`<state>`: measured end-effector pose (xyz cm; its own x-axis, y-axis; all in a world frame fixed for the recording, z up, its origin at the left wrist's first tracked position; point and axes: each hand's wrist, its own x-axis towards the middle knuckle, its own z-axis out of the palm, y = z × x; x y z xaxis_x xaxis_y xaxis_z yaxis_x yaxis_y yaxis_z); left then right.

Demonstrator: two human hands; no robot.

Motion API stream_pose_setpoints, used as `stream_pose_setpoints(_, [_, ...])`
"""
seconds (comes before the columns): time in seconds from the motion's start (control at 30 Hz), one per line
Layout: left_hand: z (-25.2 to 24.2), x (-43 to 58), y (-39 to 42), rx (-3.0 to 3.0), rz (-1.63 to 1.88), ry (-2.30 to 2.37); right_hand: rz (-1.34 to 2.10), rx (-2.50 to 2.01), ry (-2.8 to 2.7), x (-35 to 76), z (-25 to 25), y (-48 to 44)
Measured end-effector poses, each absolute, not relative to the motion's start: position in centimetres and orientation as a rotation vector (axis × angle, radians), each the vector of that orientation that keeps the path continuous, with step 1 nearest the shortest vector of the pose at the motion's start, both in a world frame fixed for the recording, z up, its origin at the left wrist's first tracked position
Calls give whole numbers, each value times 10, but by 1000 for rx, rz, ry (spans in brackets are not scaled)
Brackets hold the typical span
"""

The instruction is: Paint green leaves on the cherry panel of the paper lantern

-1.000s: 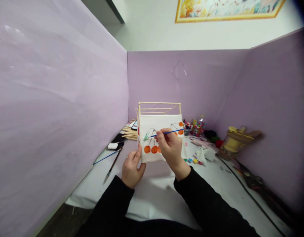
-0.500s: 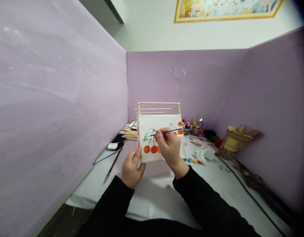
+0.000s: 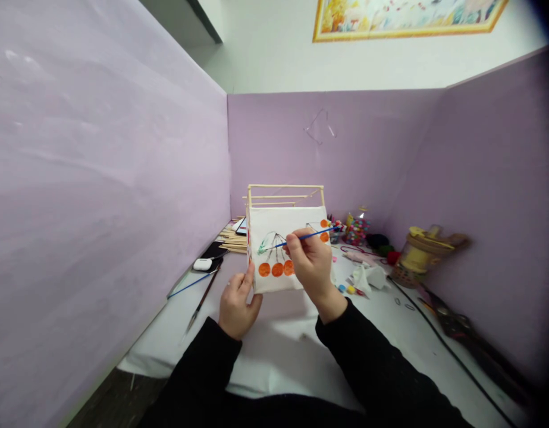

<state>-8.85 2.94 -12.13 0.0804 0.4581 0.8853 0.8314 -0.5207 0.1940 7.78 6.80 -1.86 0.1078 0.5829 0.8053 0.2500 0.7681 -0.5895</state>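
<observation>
My left hand grips the lower left edge of a stick frame covered with white paper or cloth, holding it upright and slightly tilted. On the white panel are orange round fruits, thin dark stems and a green leaf patch. In front of the panel, my right hand pinches a thin blue paintbrush. Its tip points left, near the stems and the leaf; whether it touches the surface I cannot tell. My right hand hides part of the panel's right side.
To the left lie wooden sticks, a white earphone case, another blue brush and a dark-handled brush. On the right are crumpled tissue, a jar of beads, a yellow container and scissors. Purple partitions enclose the table.
My right hand has shifted slightly right and down with the paintbrush, uncovering more of the orange fruits. The brush slants more, its back end higher. My left hand keeps its hold.
</observation>
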Motion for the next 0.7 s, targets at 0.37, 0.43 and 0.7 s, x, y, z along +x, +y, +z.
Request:
stream_pose_setpoints(0.37, [-119, -88, 28, -2014, -1411, -1312, 122, -685, -1593, 76, -19, 64])
stream_pose_setpoints(0.43, [-119, -88, 28, -2008, -1413, -1305, 109, -670, -1584, 77, -17, 64])
stream_pose_setpoints(0.7, [-120, -89, 28, -1985, -1406, -1273, 127, -694, -1535, 80, -19, 71])
